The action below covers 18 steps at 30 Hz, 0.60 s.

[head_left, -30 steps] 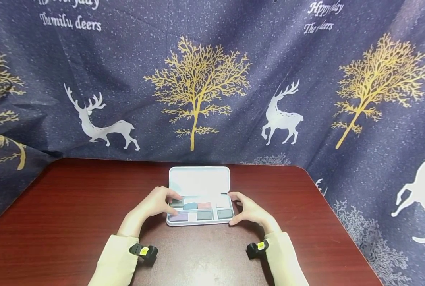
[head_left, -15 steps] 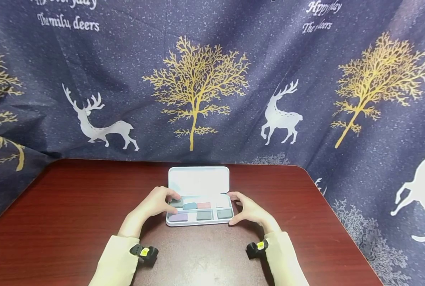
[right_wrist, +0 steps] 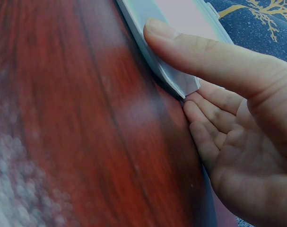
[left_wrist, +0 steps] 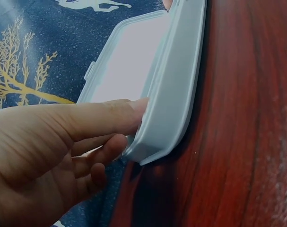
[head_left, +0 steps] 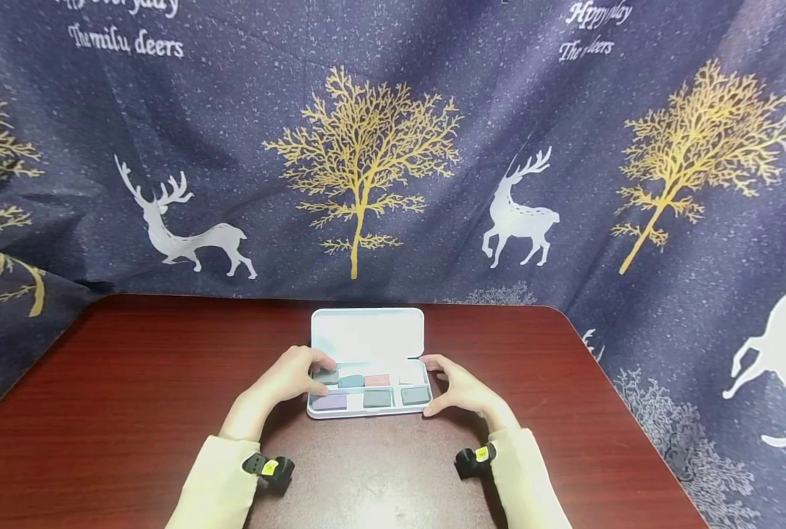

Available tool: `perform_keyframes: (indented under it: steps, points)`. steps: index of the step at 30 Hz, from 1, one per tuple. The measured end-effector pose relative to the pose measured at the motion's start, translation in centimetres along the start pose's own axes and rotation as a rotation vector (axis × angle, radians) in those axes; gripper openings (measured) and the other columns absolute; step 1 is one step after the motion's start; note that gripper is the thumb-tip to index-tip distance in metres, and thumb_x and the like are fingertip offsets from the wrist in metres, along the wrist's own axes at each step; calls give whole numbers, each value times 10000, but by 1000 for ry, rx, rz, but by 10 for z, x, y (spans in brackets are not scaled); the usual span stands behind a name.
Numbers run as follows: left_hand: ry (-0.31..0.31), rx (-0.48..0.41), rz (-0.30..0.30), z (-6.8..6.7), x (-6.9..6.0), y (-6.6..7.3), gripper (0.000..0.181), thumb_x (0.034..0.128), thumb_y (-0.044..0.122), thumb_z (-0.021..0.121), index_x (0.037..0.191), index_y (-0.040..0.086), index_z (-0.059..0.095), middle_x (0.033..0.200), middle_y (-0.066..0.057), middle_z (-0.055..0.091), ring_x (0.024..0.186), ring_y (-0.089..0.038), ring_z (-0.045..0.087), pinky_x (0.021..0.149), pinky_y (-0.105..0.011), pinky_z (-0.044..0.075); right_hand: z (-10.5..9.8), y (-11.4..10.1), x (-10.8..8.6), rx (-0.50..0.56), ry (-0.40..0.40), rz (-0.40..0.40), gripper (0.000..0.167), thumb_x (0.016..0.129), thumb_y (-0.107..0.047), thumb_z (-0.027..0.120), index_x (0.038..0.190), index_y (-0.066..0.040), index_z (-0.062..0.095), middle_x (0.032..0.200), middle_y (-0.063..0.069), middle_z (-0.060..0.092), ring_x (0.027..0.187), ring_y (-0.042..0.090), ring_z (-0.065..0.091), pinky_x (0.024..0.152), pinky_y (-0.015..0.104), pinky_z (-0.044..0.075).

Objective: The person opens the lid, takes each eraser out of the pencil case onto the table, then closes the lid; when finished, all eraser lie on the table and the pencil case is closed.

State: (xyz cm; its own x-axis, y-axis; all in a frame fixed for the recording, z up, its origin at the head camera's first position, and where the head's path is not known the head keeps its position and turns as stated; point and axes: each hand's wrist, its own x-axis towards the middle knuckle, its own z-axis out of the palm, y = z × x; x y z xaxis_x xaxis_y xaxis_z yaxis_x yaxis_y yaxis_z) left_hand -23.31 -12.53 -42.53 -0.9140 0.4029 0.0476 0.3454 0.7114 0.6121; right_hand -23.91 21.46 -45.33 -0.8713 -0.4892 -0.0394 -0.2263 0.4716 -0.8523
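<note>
A pale blue pencil case (head_left: 366, 413) lies on the table, its lid (head_left: 368, 334) swung back. My left hand (head_left: 294, 373) reaches over the case's left end. Its thumb and index finger lie on either side of a grey-green eraser-like block (head_left: 326, 378) in the back row. In the left wrist view the thumb (left_wrist: 129, 113) crosses the front wall and its tip is hidden inside. My right hand (head_left: 459, 388) holds the right end, thumb (right_wrist: 181, 47) at the front corner and other fingers behind. A purple block (head_left: 330, 402) lies in the front-left compartment.
Blue (head_left: 351, 381) and pink blocks (head_left: 377, 380) lie in the back row. Two dark grey-green blocks (head_left: 377, 398) sit in the front compartments. The reddish-brown wooden table (head_left: 168, 353) ends at a dark blue printed cloth (head_left: 393, 147).
The grey-green block at the back left shifts slightly under my left fingers. My right hand and the case stay where they were.
</note>
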Motion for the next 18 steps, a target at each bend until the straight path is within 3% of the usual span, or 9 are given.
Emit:
perform_keyframes:
  steps: [18]
  points:
    - [24, 5, -10, 2, 1, 1, 399, 650, 75, 873, 1020, 33, 729, 963, -74, 724, 918, -236, 647, 857, -431, 529, -1, 3, 1, -7, 1, -3, 914, 586, -105, 897, 1382, 1, 460, 1368, 199, 542, 1291, 390, 456, 1115, 553, 316]
